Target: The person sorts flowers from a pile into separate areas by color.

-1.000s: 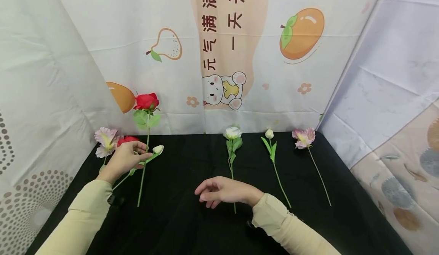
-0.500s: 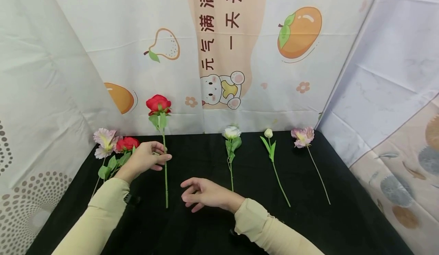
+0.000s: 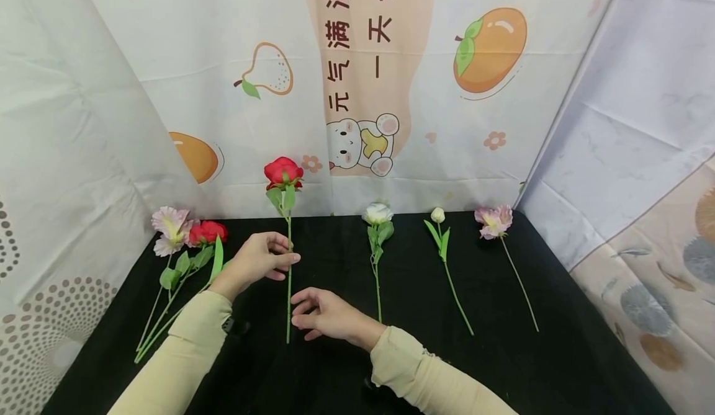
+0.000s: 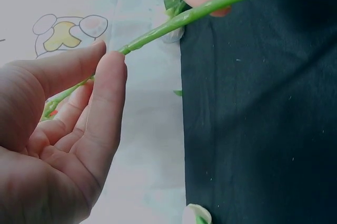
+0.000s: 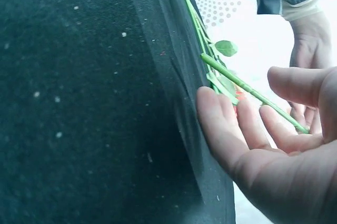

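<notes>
The black-covered counter (image 3: 313,378) carries a white rose (image 3: 377,214) and, well left of it, a flower bunch (image 3: 182,263). The red rose (image 3: 283,172) has just shifted toward the white rose, away from the bunch, and is left of it. The left hand (image 3: 259,260) has its grip pinched on the stem; the right hand (image 3: 329,316), nearer the white rose, has its grip released, stem contact indeterminate. Two-handed stem handling appears prepared.
</notes>
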Tool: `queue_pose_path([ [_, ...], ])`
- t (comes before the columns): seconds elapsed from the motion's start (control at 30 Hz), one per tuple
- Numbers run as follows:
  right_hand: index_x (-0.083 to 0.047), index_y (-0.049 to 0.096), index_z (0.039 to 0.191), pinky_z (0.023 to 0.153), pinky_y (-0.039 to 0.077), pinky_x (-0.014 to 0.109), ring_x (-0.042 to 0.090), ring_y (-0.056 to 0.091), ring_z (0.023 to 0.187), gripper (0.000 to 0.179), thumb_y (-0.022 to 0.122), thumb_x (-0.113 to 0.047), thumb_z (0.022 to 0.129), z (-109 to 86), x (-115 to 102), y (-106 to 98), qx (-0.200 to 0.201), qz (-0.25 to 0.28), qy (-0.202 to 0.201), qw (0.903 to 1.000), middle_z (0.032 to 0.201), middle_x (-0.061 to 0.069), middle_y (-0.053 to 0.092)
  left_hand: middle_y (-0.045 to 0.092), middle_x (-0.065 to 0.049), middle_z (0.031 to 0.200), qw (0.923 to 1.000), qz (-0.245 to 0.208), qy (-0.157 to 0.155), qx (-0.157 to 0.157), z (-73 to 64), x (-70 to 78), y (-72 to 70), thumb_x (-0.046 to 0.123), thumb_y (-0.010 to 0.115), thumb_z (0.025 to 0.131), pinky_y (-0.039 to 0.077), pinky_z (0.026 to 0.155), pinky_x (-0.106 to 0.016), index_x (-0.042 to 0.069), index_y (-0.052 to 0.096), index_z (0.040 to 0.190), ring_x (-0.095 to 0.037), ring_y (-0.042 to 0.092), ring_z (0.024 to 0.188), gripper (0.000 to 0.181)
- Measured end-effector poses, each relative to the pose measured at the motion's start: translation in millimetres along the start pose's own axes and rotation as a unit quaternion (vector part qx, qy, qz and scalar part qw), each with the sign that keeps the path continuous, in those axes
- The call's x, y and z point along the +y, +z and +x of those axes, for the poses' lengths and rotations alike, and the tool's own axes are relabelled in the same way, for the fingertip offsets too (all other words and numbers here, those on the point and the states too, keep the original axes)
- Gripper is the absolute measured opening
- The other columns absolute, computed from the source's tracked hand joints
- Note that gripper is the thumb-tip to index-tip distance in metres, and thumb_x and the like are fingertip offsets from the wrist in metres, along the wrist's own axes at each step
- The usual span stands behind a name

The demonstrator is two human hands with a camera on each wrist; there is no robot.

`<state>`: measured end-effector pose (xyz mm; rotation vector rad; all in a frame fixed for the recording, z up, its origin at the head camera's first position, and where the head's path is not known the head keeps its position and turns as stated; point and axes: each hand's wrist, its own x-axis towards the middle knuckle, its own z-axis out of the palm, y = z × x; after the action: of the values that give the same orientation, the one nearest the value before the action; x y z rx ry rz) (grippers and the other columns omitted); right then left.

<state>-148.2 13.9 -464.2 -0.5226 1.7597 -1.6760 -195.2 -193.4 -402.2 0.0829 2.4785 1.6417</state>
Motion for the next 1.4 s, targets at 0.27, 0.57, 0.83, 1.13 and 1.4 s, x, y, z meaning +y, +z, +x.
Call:
queue_pose_path([
  [0.27,0.000,0.058,0.119,0.074,0.061,0.043,0.024,0.068,0.084,0.027,0.071,-0.006,0.096,1.9,1.8,1.7,0.056,0.012,-0.013,0.9983,0.101,0.010,0.065,0.065,-0.015,0.099,0.9998,-0.019,0.009,0.003,2.2,4.6,11.2,0.012,0.079,0.091,0.061,0.064,-0.039,-0.003,0.059,0.112,-0.024,0.071,0.076,0.033],
  [0.57,0.004,0.060,0.114,0.067,0.061,0.039,0.021,0.069,0.068,0.023,0.071,-0.001,0.094,2.8,4.9,-0.6,0.076,0.030,-0.012,0.9966,0.092,0.013,0.070,0.062,-0.016,0.101,0.9998,-0.017,0.008,0.000,4.2,3.3,18.3,0.015,0.079,0.091,0.061,0.067,-0.037,-0.003,0.059,0.110,-0.021,0.070,0.078,0.033],
  [0.83,0.001,0.060,0.112,0.065,0.061,0.041,0.022,0.069,0.069,0.020,0.070,-0.001,0.094,0.4,4.9,0.0,0.066,0.034,-0.002,0.9972,0.092,0.014,0.070,0.065,-0.015,0.099,0.9996,0.018,0.018,0.007,5.4,-8.2,15.5,0.023,0.072,0.097,0.061,0.069,-0.038,-0.004,0.063,0.114,-0.033,0.068,0.088,0.034],
  [1.13,0.002,0.057,0.118,0.064,0.061,0.041,0.023,0.069,0.069,0.026,0.068,0.001,0.095,-0.4,5.2,-1.8,0.058,0.035,0.003,0.9977,0.093,0.014,0.069,0.066,-0.019,0.104,0.9993,0.029,0.023,0.001,6.0,-12.6,14.5,0.023,0.068,0.100,0.061,0.070,-0.037,-0.004,0.065,0.120,-0.032,0.067,0.088,0.034],
  [1.4,0.001,0.052,0.125,0.062,0.061,0.039,0.021,0.068,0.068,0.032,0.067,0.001,0.096,-0.2,7.0,-3.0,0.050,0.042,0.014,0.9978,0.095,0.014,0.070,0.068,-0.021,0.105,0.9987,0.049,0.010,-0.011,8.5,-19.0,16.8,0.017,0.066,0.100,0.060,0.069,-0.036,-0.007,0.064,0.124,-0.029,0.068,0.086,0.034],
])
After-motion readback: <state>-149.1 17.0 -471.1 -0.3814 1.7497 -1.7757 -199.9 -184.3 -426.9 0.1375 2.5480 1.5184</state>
